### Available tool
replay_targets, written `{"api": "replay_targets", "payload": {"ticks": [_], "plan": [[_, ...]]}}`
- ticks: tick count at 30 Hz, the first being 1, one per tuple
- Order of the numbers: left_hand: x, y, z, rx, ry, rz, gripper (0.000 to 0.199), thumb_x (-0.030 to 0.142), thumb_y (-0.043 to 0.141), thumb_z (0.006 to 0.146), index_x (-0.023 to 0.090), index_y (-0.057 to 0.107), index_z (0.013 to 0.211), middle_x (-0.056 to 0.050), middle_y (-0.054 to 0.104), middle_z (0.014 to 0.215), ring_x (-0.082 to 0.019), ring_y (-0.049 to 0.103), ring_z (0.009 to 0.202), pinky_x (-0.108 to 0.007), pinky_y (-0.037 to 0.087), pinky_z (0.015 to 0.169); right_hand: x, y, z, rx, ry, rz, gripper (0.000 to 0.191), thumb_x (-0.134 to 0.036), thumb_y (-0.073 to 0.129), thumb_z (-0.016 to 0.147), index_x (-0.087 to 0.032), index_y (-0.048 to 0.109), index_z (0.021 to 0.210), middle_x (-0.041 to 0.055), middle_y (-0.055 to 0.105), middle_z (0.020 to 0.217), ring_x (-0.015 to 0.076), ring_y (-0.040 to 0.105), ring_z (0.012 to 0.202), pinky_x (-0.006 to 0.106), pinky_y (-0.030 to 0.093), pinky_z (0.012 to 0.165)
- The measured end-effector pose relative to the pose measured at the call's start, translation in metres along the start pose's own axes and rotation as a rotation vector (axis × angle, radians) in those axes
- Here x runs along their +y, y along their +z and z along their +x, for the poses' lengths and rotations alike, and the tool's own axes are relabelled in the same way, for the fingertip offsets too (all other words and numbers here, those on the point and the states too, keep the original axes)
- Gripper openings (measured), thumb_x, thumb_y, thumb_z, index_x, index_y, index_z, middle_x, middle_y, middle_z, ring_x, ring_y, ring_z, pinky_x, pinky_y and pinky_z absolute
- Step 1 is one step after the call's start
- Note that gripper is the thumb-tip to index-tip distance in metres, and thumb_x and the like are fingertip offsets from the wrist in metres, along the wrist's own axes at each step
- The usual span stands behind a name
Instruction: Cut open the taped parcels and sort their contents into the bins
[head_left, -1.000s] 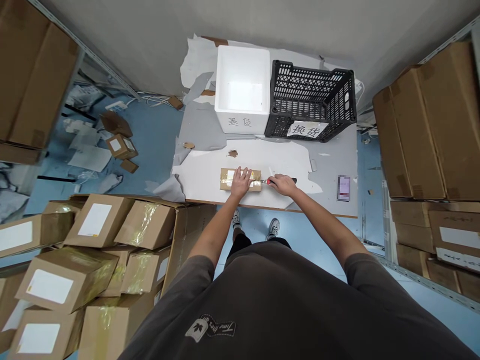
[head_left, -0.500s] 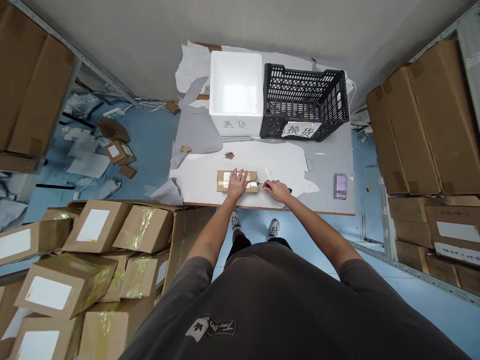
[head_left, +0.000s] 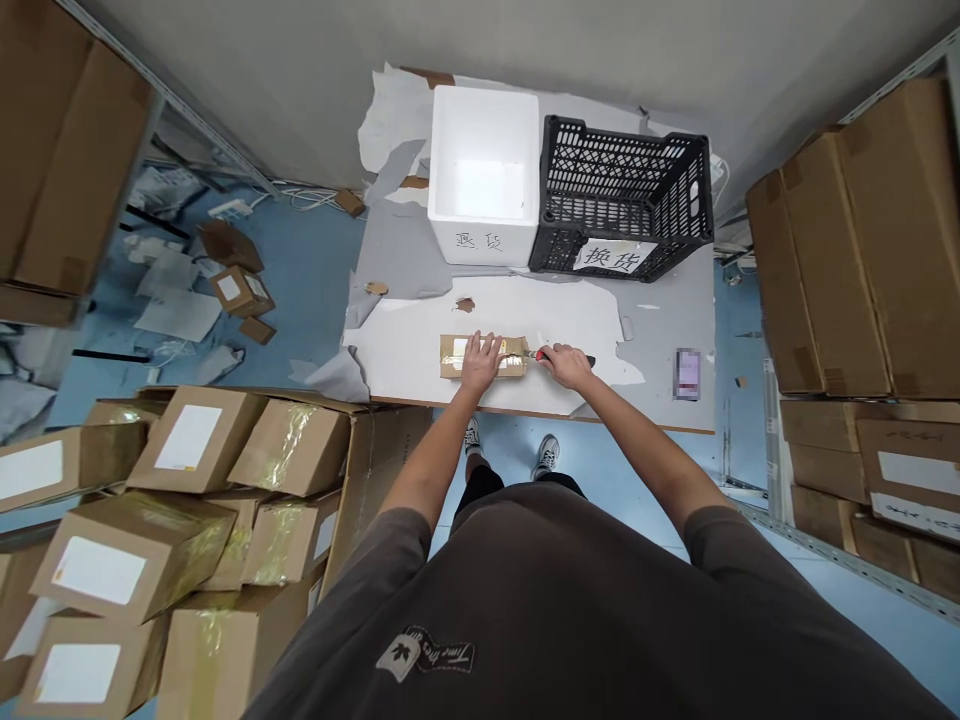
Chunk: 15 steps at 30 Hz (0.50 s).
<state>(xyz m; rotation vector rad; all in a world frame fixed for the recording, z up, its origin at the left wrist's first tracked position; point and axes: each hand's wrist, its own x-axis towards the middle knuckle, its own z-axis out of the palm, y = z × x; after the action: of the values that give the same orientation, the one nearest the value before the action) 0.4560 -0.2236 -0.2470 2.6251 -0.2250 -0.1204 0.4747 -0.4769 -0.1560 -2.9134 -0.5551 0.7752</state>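
Piled cartons and loaded metal racks show a parcel storeroom.

Reads 退货, handwritten across the front of the white box, just left of the black crate. Reads 换货 on the paper sign at the crate's front — and "Time", then unclear lettering, on the shirt patch well below the crate.

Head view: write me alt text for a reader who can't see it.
A person's left hand rests on a small taped cardboard box on a paper-covered table, while the right hand holds a red-and-black tool at its right end. Beyond stand a white bin and a black crate; labelled boxes are piled at left.
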Motion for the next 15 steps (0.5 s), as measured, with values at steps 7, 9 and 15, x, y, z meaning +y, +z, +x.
{"api": "replay_targets", "payload": {"ticks": [7,9,15], "plan": [[0.001,0.003,0.0,0.072,0.008,-0.027,0.051,0.049,0.057,0.113,0.024,0.069,0.156,-0.018,0.065,0.164,-0.041,0.045,0.166,-0.067,0.031,0.139,0.036,0.023,-0.012,0.051,0.03,0.283,0.036,-0.047,0.048,0.114,-0.027,0.067,0.137,0.0133,0.078,0.127,0.0338,0.071,0.112,0.041,0.052,0.093],[0.004,0.0,0.0,0.073,-0.008,-0.027,0.051,0.051,0.059,0.113,0.024,0.07,0.154,-0.017,0.065,0.164,-0.041,0.046,0.165,-0.066,0.032,0.138,0.034,0.038,-0.015,0.087,0.172,0.478,0.037,-0.054,0.052,0.11,-0.028,0.065,0.133,0.0104,0.079,0.119,0.0324,0.073,0.104,0.041,0.053,0.091],[0.024,-0.02,0.001,0.049,-0.192,0.014,0.053,0.051,0.058,0.113,0.024,0.067,0.157,-0.015,0.062,0.167,-0.04,0.047,0.16,-0.058,0.035,0.135,-0.032,0.079,0.0,0.203,0.484,1.048,0.066,-0.082,0.066,0.087,-0.026,0.059,0.121,0.0088,0.076,0.118,0.0279,0.072,0.108,0.035,0.056,0.09]]}}
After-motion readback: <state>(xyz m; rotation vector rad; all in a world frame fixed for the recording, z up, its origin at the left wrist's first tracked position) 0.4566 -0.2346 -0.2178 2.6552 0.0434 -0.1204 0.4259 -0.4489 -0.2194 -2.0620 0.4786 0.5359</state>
